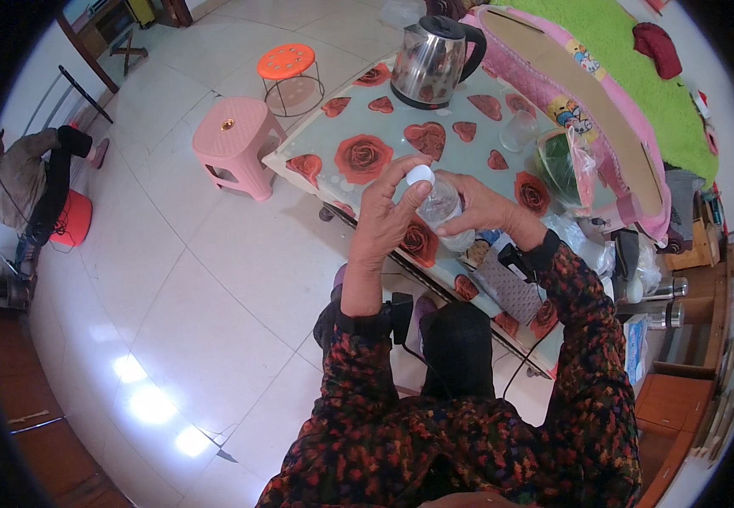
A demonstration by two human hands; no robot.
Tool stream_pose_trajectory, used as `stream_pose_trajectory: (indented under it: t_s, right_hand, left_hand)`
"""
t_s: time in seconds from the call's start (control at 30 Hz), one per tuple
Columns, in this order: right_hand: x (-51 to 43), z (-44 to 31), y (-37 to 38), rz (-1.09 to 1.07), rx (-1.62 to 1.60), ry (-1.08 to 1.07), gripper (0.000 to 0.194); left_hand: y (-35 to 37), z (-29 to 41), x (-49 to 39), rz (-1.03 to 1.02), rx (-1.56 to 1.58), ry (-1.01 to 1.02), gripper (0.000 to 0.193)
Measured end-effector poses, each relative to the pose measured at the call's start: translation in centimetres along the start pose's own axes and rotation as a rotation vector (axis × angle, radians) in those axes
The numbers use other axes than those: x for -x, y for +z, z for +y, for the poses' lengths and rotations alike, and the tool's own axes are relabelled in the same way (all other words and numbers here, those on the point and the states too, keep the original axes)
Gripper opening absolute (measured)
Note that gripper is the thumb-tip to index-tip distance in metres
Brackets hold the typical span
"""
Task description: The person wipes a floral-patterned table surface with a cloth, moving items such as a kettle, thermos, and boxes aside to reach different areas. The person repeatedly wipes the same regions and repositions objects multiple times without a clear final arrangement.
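Observation:
My left hand [381, 213] pinches a white cap [419, 175] between thumb and fingers, at the mouth end of a clear plastic bottle [441, 202]. Whether the cap is seated or loose I cannot tell. Around the bottle's body closes my right hand [486, 204]. The bottle is tilted above the near edge of a table with a rose-and-heart cover [462, 171]. Beyond my hands, an electric kettle [430, 62] of shiny metal stands on the cover, and a clear cup [520, 132] sits to the right.
A cut watermelon [557, 166] in plastic wrap and a grey textured box [507, 286] lie on the table's right side. Left of the table stand a pink plastic stool [235, 143] and an orange round stool [286, 61]. A person [30, 174] sits at the far left.

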State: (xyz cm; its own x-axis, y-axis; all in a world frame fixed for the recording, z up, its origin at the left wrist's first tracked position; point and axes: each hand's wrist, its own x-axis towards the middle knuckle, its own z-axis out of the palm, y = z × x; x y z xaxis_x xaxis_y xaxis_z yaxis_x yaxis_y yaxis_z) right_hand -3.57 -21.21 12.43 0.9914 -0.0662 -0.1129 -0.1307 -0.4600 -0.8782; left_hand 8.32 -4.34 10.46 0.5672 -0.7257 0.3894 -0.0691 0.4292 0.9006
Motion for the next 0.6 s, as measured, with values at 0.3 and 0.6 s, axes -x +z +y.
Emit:
stream_pose_trajectory:
  t_s: [0.3, 0.6]
  right_hand:
    - [0.2, 0.1, 0.5, 0.113, 0.029, -0.018, 0.069]
    - [0.6, -0.5, 1.6, 0.253, 0.092, 0.002, 0.069]
  left_hand:
    - [1.1, -0.8, -0.2, 0.065, 0.023, 0.032, 0.032]
    - [1.9, -0.8, 0.0, 0.166, -0.047, -0.021, 0.031]
